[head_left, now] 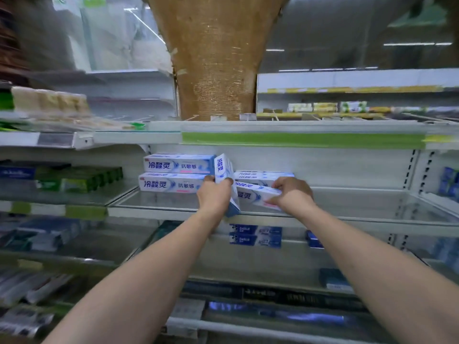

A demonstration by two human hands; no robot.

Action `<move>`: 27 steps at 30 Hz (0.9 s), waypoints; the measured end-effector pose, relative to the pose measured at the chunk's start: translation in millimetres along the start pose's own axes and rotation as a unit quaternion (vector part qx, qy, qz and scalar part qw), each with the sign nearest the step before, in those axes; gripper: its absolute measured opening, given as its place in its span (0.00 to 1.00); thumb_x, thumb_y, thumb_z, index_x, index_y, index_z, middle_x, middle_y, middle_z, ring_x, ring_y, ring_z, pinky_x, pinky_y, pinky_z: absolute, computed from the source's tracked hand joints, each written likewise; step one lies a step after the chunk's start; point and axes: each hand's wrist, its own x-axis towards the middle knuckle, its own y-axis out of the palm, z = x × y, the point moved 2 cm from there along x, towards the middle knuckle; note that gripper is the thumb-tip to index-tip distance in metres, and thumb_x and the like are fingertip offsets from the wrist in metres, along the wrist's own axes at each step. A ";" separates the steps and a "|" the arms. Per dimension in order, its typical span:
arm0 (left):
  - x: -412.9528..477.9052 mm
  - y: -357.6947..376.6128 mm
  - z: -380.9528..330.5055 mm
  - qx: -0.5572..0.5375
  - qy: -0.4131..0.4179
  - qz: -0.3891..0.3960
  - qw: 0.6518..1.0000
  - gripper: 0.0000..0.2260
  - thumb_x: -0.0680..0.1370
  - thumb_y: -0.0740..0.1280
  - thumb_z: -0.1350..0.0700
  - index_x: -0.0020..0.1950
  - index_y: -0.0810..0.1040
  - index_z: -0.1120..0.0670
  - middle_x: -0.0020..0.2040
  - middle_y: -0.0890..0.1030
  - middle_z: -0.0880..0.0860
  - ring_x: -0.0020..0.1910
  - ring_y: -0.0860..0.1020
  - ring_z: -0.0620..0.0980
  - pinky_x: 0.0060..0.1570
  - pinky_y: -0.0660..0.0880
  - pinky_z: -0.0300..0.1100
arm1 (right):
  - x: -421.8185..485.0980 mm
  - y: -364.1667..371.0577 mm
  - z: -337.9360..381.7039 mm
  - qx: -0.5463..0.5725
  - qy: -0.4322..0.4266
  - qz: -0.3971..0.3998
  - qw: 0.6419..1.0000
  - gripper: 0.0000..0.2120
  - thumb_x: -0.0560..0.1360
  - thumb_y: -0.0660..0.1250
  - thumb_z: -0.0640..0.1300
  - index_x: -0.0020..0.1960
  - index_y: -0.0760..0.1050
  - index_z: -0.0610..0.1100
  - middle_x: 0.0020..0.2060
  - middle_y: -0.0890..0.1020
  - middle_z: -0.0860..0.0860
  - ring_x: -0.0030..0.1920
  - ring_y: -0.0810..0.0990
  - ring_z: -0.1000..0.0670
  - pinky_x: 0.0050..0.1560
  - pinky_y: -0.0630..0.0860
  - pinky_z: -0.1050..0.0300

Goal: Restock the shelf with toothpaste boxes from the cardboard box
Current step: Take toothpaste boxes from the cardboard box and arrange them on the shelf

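Two white-and-blue toothpaste boxes [173, 173] lie stacked at the back left of the glass shelf [360, 202]. My left hand [214, 194] grips another toothpaste box [224, 170] that stands nearly upright, tilted, at the shelf's front. My right hand [293, 193] holds a slanted toothpaste box [255, 193], its fingers curled over the right end. Behind it lies one more box [263, 175] flat on the shelf. The cardboard box is not in view.
Green boxes [82, 180] sit on the shelf section to the left. Blue toothpaste boxes [255, 235] lie on the shelf below. A brown burlap-covered pillar [216, 58] rises above the top shelf. Blue packs [448, 181] stand at the far right.
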 end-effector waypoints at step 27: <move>13.2 53.3 3.3 -0.330 -0.087 0.011 0.940 0.13 0.78 0.69 0.59 0.58 0.68 0.51 0.59 0.78 0.60 0.52 0.82 0.59 0.39 0.84 0.52 | 2.1 4.9 -18.0 0.341 -0.069 0.035 0.937 0.10 0.67 0.77 0.42 0.48 0.82 0.47 0.41 0.85 0.47 0.41 0.84 0.45 0.41 0.83 0.48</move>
